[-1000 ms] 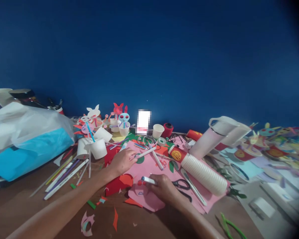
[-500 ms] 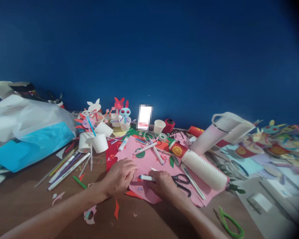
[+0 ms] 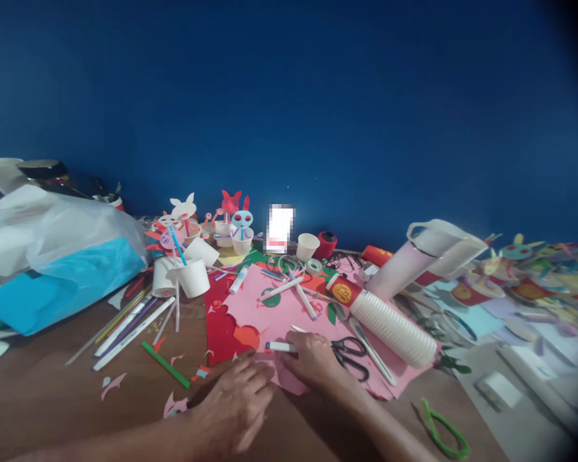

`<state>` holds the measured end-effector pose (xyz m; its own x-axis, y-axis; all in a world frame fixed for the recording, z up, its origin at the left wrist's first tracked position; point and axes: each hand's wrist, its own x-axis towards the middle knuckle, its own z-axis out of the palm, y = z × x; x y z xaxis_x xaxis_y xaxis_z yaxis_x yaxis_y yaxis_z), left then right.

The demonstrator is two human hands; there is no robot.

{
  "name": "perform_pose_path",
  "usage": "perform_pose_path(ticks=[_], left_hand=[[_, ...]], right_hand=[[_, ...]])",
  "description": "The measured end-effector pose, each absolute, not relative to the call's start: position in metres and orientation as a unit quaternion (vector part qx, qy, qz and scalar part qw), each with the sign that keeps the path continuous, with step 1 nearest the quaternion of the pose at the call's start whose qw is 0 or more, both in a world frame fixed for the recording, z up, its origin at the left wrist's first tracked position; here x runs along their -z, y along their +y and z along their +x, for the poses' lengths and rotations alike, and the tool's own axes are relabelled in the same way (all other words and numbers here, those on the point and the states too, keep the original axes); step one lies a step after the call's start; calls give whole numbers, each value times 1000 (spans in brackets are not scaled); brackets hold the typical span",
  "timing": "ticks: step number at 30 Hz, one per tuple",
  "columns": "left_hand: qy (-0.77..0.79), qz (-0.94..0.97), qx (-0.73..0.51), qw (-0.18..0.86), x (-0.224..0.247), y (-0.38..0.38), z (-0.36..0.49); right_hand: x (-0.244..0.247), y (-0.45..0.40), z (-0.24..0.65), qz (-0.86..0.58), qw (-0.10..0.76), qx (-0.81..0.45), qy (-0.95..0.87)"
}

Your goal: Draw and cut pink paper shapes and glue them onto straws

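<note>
My left hand lies palm down on the wooden table, its fingers slightly bent over the near edge of the pink paper. Nothing shows in its fingers. My right hand is closed around a white marker, whose dark-tipped end sticks out to the left. Black-handled scissors lie against the right hand, partly covered by it. An orange-red paper piece rests on red paper just beyond the left hand. Pink scraps lie by the left wrist.
A stack of paper cups lies on the right, with a white pen beside it. White cups and paper rabbits stand at the back left. A green pipe cleaner loop is front right; a plastic bag sits far left.
My left hand has pulled back toward me off the pink paper, uncovering the orange-red piece, and now covers the orange scraps near the edge. My right hand, with the marker, has shifted slightly left.
</note>
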<state>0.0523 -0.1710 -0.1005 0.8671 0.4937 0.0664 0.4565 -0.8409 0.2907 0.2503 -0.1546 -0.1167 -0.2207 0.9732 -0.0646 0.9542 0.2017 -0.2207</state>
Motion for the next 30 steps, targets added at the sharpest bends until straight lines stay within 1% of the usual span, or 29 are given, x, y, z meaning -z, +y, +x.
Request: perform_pose_path(ticks=[6, 17, 24, 27, 30], left_hand=[[294, 940, 20, 172, 103, -183, 60], [302, 928, 65, 210, 84, -188, 68], [294, 938, 64, 173, 78, -185, 65], [291, 941, 72, 158, 81, -187, 66], [287, 947, 49, 137, 90, -190, 66]], right_hand=[[117, -154, 249, -625, 42, -104, -772], [116, -154, 247, -633, 41, -111, -765], [117, -154, 246, -631, 38, -109, -767], [116, -155, 245, -629, 34, -108, -769], [116, -155, 245, -629, 29, -107, -770]])
